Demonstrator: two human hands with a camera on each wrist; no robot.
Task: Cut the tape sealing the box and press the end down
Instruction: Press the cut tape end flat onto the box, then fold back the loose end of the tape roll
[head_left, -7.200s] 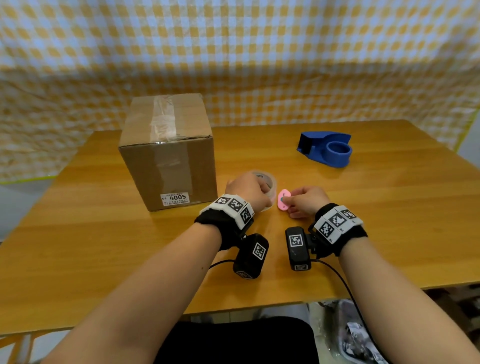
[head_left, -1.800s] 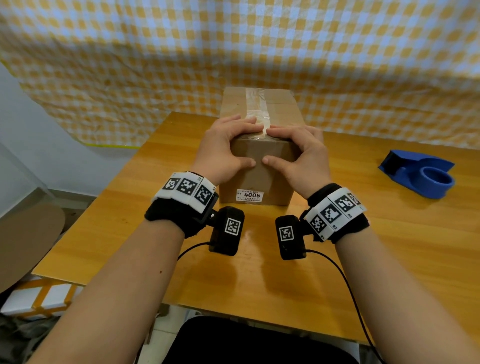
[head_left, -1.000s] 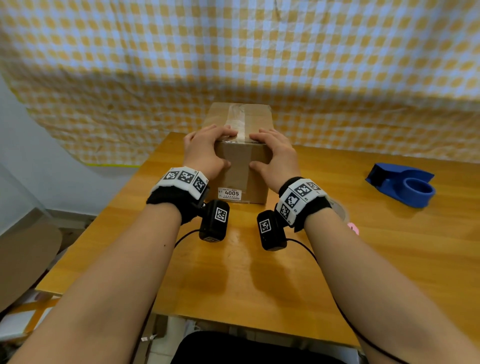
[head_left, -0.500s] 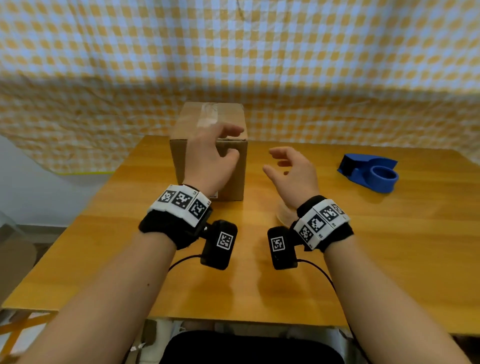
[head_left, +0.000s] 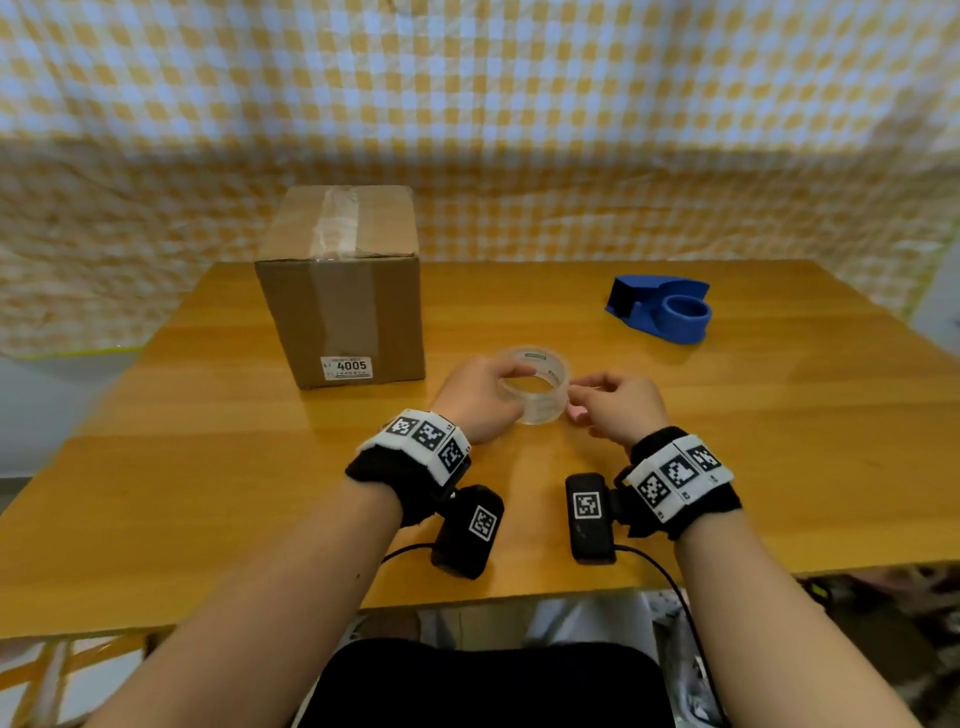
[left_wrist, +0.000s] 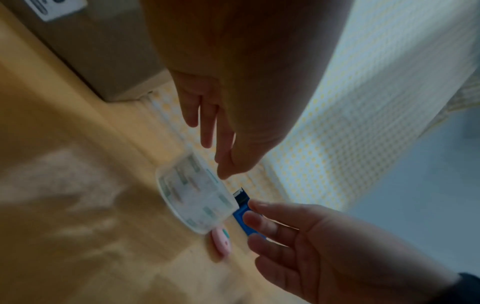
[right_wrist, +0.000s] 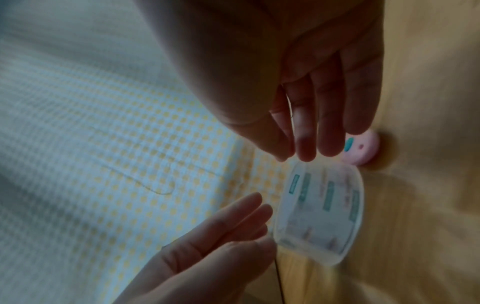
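Note:
The taped cardboard box (head_left: 343, 291) stands at the back left of the table, with a clear tape strip (head_left: 337, 228) running over its top and down its front. A clear tape roll (head_left: 532, 387) lies on its side between my hands. My left hand (head_left: 511, 374) reaches to the roll's left rim with straight fingers, and its thumb tip touches the roll (left_wrist: 194, 195). My right hand (head_left: 584, 387) hovers at the roll's right rim with loose fingers (right_wrist: 306, 148) and holds nothing. A small pink cutter (right_wrist: 361, 148) lies on the table just right of the roll, under my right hand.
A blue tape dispenser (head_left: 660, 309) sits at the back right of the wooden table (head_left: 727, 441). A yellow checked cloth (head_left: 519, 130) hangs behind the table. Cables trail from the wrist cameras over the near edge.
Both hands have left the box's front top edge and come back and down to the tape roll in the middle of the table. The view has swung right.

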